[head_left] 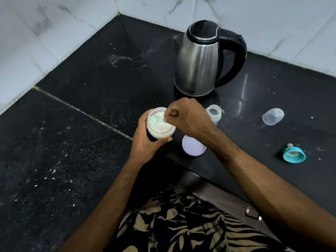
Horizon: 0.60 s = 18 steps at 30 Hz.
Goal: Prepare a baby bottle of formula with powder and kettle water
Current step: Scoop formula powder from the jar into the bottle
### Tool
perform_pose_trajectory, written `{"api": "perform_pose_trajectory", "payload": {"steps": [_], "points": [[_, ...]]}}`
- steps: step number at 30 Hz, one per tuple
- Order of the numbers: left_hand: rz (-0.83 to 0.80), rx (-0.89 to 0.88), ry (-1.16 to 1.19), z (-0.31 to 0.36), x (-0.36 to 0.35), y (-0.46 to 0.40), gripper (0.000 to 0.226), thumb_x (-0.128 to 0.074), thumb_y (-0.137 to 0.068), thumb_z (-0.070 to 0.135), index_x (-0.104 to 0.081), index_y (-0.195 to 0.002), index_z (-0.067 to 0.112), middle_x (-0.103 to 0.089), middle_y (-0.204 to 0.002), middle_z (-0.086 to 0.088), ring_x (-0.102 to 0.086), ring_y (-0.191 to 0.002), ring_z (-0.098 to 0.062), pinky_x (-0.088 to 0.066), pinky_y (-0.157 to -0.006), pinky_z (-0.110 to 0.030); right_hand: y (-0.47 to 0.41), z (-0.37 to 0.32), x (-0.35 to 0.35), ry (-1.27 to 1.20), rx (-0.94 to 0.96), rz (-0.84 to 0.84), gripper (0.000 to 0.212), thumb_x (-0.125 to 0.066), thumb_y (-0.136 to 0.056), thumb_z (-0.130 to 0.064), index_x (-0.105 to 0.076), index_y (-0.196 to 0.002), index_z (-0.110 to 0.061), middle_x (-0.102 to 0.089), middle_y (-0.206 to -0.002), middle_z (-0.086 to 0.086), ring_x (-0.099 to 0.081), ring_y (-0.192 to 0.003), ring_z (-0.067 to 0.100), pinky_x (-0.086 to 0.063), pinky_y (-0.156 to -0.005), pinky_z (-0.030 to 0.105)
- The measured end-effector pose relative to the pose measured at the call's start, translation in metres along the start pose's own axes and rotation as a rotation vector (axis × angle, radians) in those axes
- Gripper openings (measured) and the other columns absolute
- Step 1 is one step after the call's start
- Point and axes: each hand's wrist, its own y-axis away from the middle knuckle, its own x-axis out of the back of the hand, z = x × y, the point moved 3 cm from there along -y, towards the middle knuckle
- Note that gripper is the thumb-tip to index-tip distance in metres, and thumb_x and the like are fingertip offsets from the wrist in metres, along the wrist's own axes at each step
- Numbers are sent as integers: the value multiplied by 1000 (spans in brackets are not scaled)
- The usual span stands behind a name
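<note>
My left hand (pixel 145 140) grips an open clear jar of pale formula powder (pixel 160 127), tilted toward me near the counter's front edge. My right hand (pixel 187 119) pinches the handle of a small teal scoop (pixel 155 121) whose bowl sits in the powder. Just behind my right hand stands the open baby bottle (pixel 214 114), partly hidden by the wrist. A steel kettle (pixel 201 59) with a black lid and handle stands at the back.
The jar's white lid (pixel 194 145) lies flat under my right wrist. A clear bottle cap (pixel 272 116) lies on its side at right, and a teal ring with its teat (pixel 294 155) lies nearer the front. The black counter (pixel 91 73) meets tiled walls at the corner.
</note>
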Motion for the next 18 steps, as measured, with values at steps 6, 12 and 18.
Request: {"api": "perform_pose_trajectory", "payload": {"steps": [6, 12, 18], "points": [[-2, 21, 1, -2, 0, -1, 94, -92, -65, 26, -37, -141, 35, -51, -139, 19, -51, -128, -7, -44, -100, -21, 3, -4, -1, 85, 31, -12, 9, -66, -91, -21, -75, -91, -20, -75, -87, -4, -68, -84, 15, -56, -79, 39], [0, 29, -3, -4, 1, -1, 94, -91, -66, 26, -36, -142, 29, -52, -139, 15, -52, -128, -12, -46, -102, -28, 5, -8, -1, -33, 48, -49, 8, -70, -87, -16, -77, -85, -19, -75, -84, -6, -68, -83, 11, -56, -80, 38], [9, 38, -11, -4, 1, -1, 95, -93, -64, 26, -37, -141, 33, -53, -137, 18, -52, -126, -5, -43, -97, -15, 1, -2, 5, -3, 31, 13, 8, -69, -89, -18, -77, -88, -19, -75, -83, -6, -68, -80, 10, -57, -78, 35]]}}
